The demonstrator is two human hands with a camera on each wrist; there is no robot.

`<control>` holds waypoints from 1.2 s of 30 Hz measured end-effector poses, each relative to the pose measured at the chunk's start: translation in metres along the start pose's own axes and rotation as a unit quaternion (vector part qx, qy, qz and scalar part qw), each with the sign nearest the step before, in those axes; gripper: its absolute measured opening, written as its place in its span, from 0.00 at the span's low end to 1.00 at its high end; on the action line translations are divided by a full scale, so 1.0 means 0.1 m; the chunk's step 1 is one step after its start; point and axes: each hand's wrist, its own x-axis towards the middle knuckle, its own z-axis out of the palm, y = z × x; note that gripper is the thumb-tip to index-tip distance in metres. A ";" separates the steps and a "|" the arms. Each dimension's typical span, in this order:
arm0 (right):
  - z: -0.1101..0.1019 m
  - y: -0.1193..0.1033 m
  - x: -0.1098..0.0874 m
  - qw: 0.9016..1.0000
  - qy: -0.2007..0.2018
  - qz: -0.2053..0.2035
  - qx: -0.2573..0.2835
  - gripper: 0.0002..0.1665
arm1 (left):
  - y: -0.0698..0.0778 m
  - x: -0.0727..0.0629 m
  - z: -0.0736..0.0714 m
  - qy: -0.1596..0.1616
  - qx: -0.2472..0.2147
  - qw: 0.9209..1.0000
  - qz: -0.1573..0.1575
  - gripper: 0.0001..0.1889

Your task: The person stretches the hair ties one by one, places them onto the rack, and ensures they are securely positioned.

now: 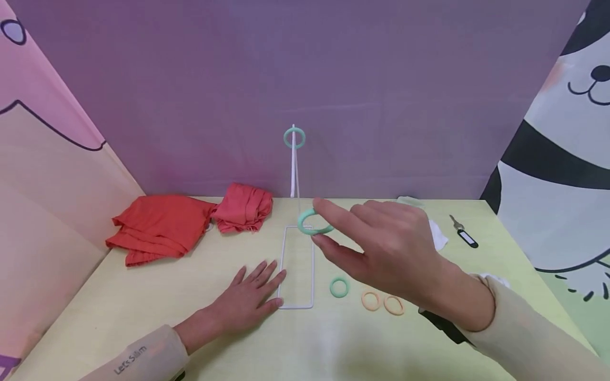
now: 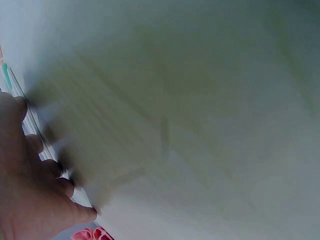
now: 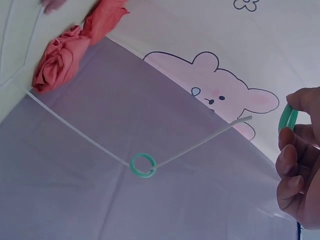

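My right hand (image 1: 386, 238) pinches a green ring (image 1: 300, 225) between thumb and index finger, in the air in front of a white wire stand (image 1: 313, 275). In the right wrist view the held ring (image 3: 285, 117) is seen nearly edge-on, a little apart from the free end of the stand's arm. Another green ring (image 1: 285, 138) hangs at the bend between the upright and this arm. My left hand (image 1: 248, 296) lies flat on the table with fingers spread, thumb and fingertips at the left bar of the stand's rectangular base.
Right of the base lie a green ring (image 1: 332, 287) and two orange rings (image 1: 364, 300). Two red cloths (image 1: 162, 227) are bunched at the back left. A key with a black tag (image 1: 467, 238) and a white cloth (image 1: 437, 235) lie at the right. A purple backdrop (image 1: 190, 106) stands behind.
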 end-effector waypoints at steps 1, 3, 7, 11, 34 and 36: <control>0.02 0.00 0.04 1.000 0.005 -0.006 -0.005 0.15 | 0.00 0.00 0.00 -0.001 -0.002 1.000 -0.002 0.36; 0.08 0.02 0.09 1.000 0.009 -0.016 -0.012 0.14 | 0.01 -0.01 0.00 -0.010 -0.003 1.000 -0.009 0.36; 0.22 0.07 0.13 0.999 0.002 -0.021 -0.033 0.15 | 0.00 0.00 0.00 -0.014 -0.001 1.000 -0.013 0.36; 0.36 0.16 0.11 0.998 -0.008 -0.019 -0.064 0.15 | 0.00 0.00 0.01 -0.008 0.002 1.000 -0.009 0.36; 1.05 0.70 0.08 0.993 -0.021 0.050 -0.103 0.13 | 0.00 -0.01 -0.01 -0.012 0.000 1.000 -0.008 0.35; 1.09 0.72 0.09 0.992 -0.022 0.056 -0.109 0.14 | 0.01 -0.02 -0.01 -0.014 0.001 1.000 -0.009 0.36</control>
